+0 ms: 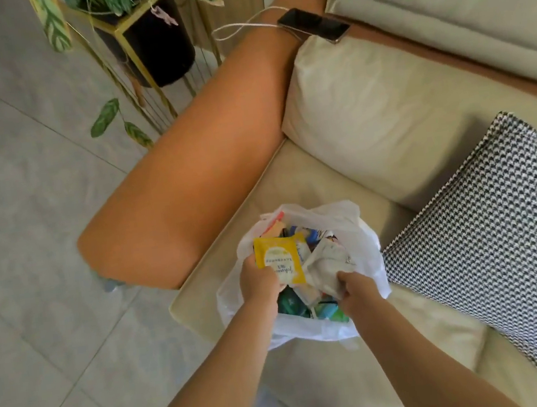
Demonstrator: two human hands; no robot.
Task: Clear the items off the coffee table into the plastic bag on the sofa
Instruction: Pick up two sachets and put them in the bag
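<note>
Both hands are over the mouth of the thin white plastic bag (358, 226), which sits open on the near-left end of the cream leather sofa seat (340, 167), just right of the orange padded armrest (194, 165) and left of the black-and-white houndstooth cushion (494, 236). The left hand (259, 280) has its fingers curled round the near edge of a flat yellow sachet with printed text (279, 259); the sachet's long axis runs from near to far, its far end already above the bag's contents. The right hand (355, 289) pinches a crumpled white paper-like packet (327, 263) that lies just right of the sachet, touching it along one side. Both items sit directly above the heap of mixed coloured wrappers (292, 301) filling the bag, so the drop is straight down and slightly far from the wrists, with neither hand needing to cross the other. The bag looks nearly full, so in my judgement the items may rest on top rather than sink in. The coffee table is out of view, so what remains on it cannot be told
</note>
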